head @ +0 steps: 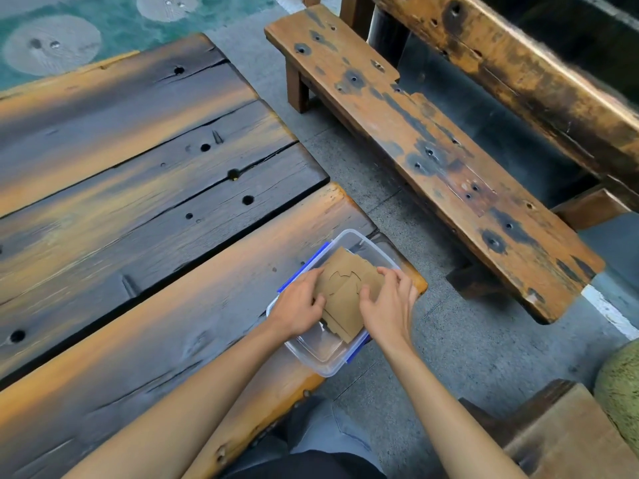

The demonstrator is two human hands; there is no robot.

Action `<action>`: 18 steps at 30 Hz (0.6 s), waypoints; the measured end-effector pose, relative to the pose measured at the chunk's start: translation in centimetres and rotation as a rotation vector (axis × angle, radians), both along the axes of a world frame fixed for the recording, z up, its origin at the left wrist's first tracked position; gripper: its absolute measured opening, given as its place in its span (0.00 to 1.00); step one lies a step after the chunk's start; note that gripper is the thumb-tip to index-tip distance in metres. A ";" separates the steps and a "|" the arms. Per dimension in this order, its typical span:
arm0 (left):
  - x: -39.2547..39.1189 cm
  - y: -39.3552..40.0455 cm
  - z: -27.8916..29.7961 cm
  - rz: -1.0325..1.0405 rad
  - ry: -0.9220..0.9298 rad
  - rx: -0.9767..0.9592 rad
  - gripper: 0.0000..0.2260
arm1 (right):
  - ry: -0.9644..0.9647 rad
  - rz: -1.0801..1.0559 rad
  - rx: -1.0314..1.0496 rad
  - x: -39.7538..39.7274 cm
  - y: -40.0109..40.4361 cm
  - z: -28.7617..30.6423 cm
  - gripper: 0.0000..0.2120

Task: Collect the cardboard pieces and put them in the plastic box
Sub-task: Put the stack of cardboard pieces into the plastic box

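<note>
cardboard pieces (347, 292) | stacked in plastic box (320, 357) (table (138, 236) corner) | both hands: L hand (299, 305) + R hand (389, 304) gripping stack edges

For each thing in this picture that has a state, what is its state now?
plastic box: open, no lid on, at the table's corner.
cardboard pieces: stacked, lying tilted across the box opening.
left hand: fingers on the stack's left side.
right hand: fingers on the stack's right side.
bench: nothing on it.
</note>
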State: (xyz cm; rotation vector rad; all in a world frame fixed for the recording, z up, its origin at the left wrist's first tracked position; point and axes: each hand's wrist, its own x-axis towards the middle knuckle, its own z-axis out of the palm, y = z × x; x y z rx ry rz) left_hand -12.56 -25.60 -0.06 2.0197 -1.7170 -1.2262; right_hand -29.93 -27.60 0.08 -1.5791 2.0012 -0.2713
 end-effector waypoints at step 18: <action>2.8 7.0 1.1 0.149 0.046 -0.205 0.21 | -0.054 0.332 0.060 1.4 4.6 0.8 0.30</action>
